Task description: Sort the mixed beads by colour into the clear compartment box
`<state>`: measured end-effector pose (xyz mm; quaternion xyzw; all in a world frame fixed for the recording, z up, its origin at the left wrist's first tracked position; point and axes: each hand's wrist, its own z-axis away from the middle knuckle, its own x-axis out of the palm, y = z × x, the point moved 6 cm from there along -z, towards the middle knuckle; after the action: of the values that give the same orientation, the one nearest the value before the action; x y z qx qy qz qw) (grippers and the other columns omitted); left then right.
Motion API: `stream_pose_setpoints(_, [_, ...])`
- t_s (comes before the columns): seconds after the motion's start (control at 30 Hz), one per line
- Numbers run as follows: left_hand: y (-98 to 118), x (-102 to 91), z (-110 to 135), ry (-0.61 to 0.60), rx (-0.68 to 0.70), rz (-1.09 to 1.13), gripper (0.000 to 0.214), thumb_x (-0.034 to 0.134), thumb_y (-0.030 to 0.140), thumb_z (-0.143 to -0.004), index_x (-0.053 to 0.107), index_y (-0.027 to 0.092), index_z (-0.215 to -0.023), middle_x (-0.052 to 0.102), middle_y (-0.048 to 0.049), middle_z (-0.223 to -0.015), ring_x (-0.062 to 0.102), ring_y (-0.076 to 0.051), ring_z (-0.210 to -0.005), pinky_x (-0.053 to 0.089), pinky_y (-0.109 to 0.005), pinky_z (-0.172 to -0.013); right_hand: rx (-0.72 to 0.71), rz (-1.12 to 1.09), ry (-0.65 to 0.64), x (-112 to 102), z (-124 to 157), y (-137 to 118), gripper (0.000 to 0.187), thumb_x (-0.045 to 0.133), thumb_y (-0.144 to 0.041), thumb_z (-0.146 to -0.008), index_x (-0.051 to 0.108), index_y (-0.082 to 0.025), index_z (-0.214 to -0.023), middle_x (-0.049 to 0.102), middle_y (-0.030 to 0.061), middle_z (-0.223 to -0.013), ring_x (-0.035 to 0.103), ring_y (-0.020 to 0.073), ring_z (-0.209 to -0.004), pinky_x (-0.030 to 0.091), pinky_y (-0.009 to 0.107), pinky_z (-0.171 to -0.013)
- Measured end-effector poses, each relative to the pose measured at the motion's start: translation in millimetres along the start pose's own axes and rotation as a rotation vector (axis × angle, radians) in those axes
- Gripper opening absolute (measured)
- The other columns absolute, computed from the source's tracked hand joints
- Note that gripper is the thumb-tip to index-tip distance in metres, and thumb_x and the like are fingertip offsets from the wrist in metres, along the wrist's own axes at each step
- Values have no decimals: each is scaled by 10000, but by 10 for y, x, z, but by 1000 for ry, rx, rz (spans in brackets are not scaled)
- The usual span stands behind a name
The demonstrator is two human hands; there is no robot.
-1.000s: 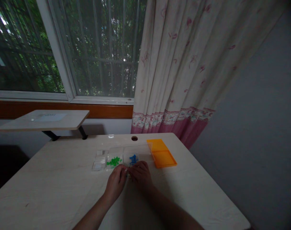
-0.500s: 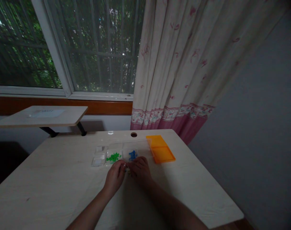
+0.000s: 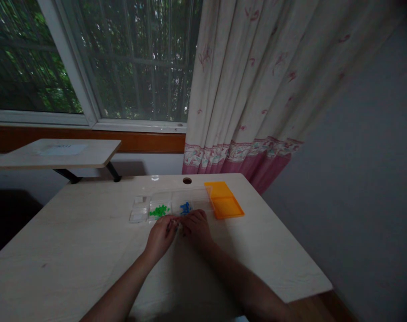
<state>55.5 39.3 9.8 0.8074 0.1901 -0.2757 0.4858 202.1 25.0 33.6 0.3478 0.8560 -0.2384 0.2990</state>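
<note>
My left hand (image 3: 161, 233) and my right hand (image 3: 197, 228) meet fingertip to fingertip over the table, just in front of the clear boxes. Both are closed, with fingers pinched together around something small that I cannot make out. Behind my left hand, a heap of small green pieces (image 3: 159, 211) lies in a clear plastic box. Small blue pieces (image 3: 186, 208) lie in another clear box, right behind my right hand. More clear cases (image 3: 139, 210) stand to the left of the green pieces. An open orange case (image 3: 228, 206) lies to the right.
The pale wooden table (image 3: 89, 250) has a round cable hole (image 3: 187, 180) near its back edge. A raised shelf (image 3: 99, 154) with a paper sheet (image 3: 64, 149) stands at the back left. Behind the table hang a patterned curtain (image 3: 243, 89) and a barred window.
The whole view has tilted slightly, so the table and boxes sit a little higher in the picture. My hands stay together in the same place, with small finger shifts.
</note>
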Motion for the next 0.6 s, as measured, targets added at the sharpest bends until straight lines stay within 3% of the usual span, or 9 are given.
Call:
stream_pose_setpoints(0.27, [43, -176, -50, -83, 100, -238, 173, 517, 206, -912, 687, 219, -942, 608, -69, -899, 562, -235, -921, 439, -360, -823, 132, 8, -39, 1, 19, 176, 155, 636, -190, -893, 728, -249, -1003, 740, 35, -887, 589, 195, -940, 368, 369, -898])
stream_pose_setpoints(0.43, [105, -145, -20, -210, 134, -305, 121, 685, 287, -823, 683, 240, -934, 615, -61, -942, 556, -247, -939, 415, -364, -820, 173, 9, -34, -10, 29, 260, 154, 609, -201, -911, 735, -241, -992, 737, 32, -861, 587, 197, -919, 373, 372, -889])
stream_pose_setpoints(0.6, [48, -60, -1, -215, 128, -296, 87, 644, 261, -856, 674, 236, -933, 611, -67, -957, 551, -244, -962, 409, -363, -834, 174, 13, -48, 8, 30, 272, 164, 585, -218, -924, 739, -241, -974, 730, 40, -852, 586, 198, -918, 377, 369, -879])
